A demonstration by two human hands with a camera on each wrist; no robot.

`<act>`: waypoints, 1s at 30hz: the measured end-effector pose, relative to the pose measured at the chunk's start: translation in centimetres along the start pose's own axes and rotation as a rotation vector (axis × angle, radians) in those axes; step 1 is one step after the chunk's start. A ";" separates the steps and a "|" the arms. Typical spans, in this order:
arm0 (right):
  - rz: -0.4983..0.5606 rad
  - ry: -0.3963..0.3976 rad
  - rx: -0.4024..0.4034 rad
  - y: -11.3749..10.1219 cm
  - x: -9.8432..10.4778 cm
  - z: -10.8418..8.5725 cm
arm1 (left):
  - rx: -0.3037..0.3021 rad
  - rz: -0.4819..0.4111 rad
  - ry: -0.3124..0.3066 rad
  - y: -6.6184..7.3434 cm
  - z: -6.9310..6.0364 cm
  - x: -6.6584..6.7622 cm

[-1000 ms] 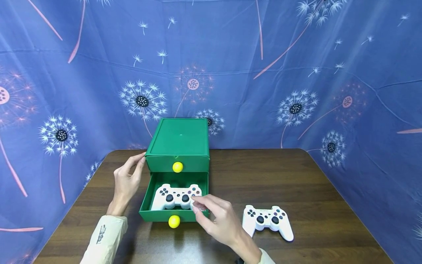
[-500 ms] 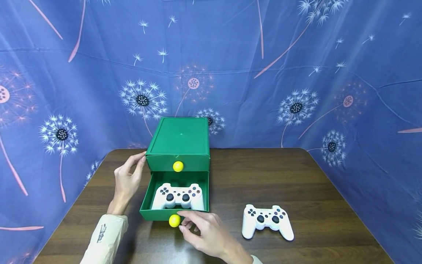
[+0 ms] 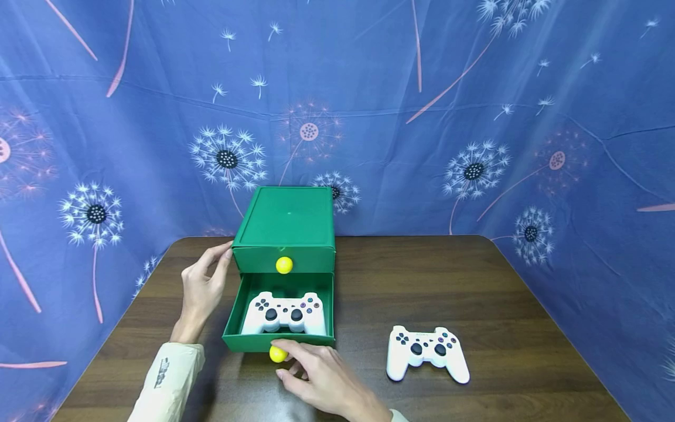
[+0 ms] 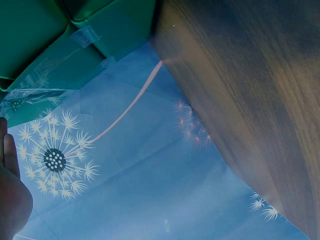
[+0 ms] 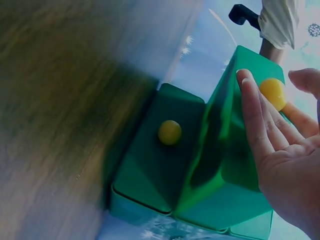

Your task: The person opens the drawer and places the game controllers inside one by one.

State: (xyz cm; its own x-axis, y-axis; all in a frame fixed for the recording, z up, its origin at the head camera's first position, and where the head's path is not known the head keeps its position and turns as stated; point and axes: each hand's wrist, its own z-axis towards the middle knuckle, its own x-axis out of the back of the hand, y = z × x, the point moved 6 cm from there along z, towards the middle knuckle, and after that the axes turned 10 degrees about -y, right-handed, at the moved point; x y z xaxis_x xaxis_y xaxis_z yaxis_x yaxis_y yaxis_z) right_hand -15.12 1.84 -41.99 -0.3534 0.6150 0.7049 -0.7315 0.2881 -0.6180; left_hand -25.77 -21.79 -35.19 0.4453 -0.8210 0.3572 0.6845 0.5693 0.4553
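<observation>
A green two-drawer box stands with its lower drawer pulled out, a white game controller lying inside. My left hand touches the box's upper left front corner with its fingertips; only part of this hand shows in the left wrist view. At the lower yellow knob is my right hand, fingers over its right side. In the right wrist view the fingers of this hand extend beside that knob, with the thumb apart from it.
A second white controller lies on the wooden table, right of the box. The upper drawer is closed, with its own yellow knob. Behind the table hangs a blue patterned cloth.
My right hand has moved from the controller in the drawer, left and down to the lower knob. The left hand keeps its place at the box corner.
</observation>
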 end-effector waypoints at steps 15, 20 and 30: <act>-0.012 0.109 -0.003 0.2 -0.5 0.7 | 0.005 -0.012 0.013 -0.1 -0.1 0.1; -0.021 0.141 0.005 0.3 -0.3 0.8 | 0.010 -0.014 0.005 0.0 -0.1 0.1; -0.018 0.169 0.020 0.7 0.1 1.2 | -0.002 0.000 0.031 0.0 -0.1 -0.1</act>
State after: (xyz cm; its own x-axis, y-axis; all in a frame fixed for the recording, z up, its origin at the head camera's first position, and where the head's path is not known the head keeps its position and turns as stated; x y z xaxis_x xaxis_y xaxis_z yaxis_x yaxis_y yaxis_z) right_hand -16.39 1.22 -41.91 -0.2385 0.7248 0.6463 -0.7490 0.2863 -0.5976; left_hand -25.77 -21.66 -35.31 0.4630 -0.8218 0.3320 0.6857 0.5695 0.4534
